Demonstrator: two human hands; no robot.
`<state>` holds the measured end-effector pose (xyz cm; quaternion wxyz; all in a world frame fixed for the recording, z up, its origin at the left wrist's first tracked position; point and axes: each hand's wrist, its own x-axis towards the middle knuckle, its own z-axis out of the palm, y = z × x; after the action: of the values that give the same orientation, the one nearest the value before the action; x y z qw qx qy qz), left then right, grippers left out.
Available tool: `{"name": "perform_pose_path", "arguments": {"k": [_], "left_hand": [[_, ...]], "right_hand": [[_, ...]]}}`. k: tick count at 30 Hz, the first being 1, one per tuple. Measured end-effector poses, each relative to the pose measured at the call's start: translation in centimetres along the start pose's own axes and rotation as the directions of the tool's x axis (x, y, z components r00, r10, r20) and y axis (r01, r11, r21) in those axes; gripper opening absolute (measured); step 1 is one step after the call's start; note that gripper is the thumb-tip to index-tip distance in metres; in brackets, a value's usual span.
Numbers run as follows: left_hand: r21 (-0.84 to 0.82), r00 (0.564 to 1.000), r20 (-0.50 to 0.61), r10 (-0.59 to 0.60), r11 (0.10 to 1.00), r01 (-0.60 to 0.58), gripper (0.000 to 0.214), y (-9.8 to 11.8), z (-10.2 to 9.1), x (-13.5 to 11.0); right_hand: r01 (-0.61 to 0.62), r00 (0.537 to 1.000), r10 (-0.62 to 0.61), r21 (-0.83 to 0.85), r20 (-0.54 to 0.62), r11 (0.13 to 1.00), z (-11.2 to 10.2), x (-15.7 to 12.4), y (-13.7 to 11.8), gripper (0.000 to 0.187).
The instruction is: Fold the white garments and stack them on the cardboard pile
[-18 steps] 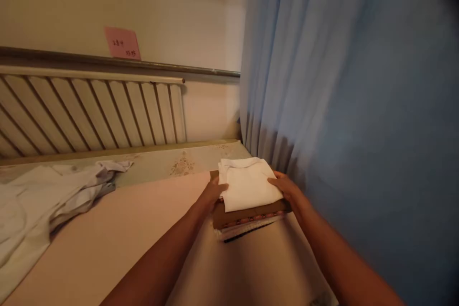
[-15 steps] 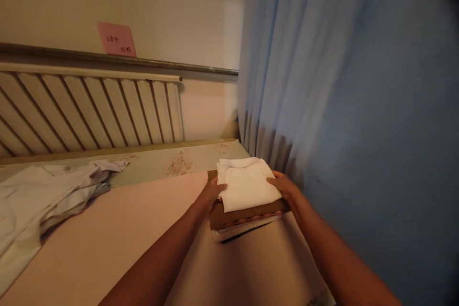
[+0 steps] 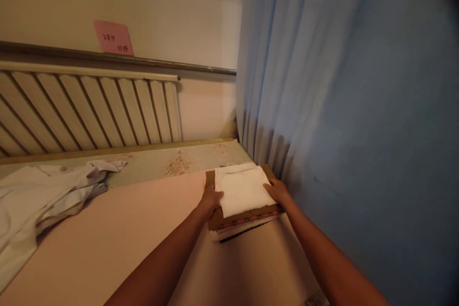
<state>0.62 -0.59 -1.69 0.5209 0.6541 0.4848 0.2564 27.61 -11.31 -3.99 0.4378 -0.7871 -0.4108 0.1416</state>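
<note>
On the pile [image 3: 219, 224] beside the blue curtain [image 3: 283, 52], the folded white cloth [image 3: 244, 192] lies between left hand [image 3: 211, 199] and right hand [image 3: 279, 191], equally near; thumbs [image 3: 219, 195] overlap its sides; whether hidden fingers grip, I cannot tell.

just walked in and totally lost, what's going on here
A person has the left hand and right hand on opposite sides of a folded white cloth, thumbs on top. The cloth is over a stack of folded layers with brown, patterned and pale edges, on a pinkish surface. To the left lies a crumpled pale garment; a blue curtain hangs on the right.
</note>
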Motion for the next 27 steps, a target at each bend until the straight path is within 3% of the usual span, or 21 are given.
{"name": "perform_pose_path", "arguments": {"k": [3, 5, 7, 9, 13, 18, 22, 27], "left_hand": [[0.135, 0.974, -0.166, 0.153, 0.982, -0.131, 0.054, 1.6, 0.2, -0.7], [0.330, 0.909, -0.226, 0.350, 0.906, -0.266, 0.056, 2.9, 0.8, -1.1], [0.534, 0.837, -0.180, 0.517, 0.766, -0.359, 0.055, 4.0, 1.9, -1.2], [0.635, 0.817, -0.088, 0.570, 0.664, -0.395, 0.054, 4.7, 3.2, -1.1], [0.701, 0.826, 0.015, 0.564, 0.583, -0.411, 0.054, 5.0, 5.4, -0.3], [0.731, 0.812, 0.019, 0.583, 0.546, -0.410, 0.052, 4.8, 6.9, 0.8], [0.754, 0.811, 0.030, 0.585, 0.519, -0.402, 0.050, 3.6, 7.6, 2.0], [0.773, 0.840, 0.096, 0.533, 0.492, -0.400, 0.052, -0.1, 8.2, 3.5]], "right_hand": [[0.088, 0.990, -0.099, -0.110, -0.101, 0.990, 0.1, -0.5, -1.8, 0.046], [0.256, 0.948, -0.292, -0.246, -0.126, 0.935, 0.5, -0.7, -3.5, 0.048], [0.424, 0.867, -0.491, -0.400, -0.080, 0.813, 1.2, -0.7, -5.2, 0.047], [0.509, 0.813, -0.583, -0.484, -0.002, 0.712, 1.9, -0.7, -6.7, 0.045], [0.555, 0.795, -0.595, -0.531, 0.113, 0.641, 3.1, -0.8, -8.3, 0.042], [0.580, 0.790, -0.587, -0.523, 0.175, 0.624, 3.6, -1.0, -8.6, 0.042], [0.558, 0.809, -0.556, -0.542, 0.188, 0.629, 4.6, -0.4, -7.0, 0.042], [0.484, 0.865, -0.465, -0.562, 0.191, 0.671, 7.3, -0.2, -3.4, 0.043]]}}
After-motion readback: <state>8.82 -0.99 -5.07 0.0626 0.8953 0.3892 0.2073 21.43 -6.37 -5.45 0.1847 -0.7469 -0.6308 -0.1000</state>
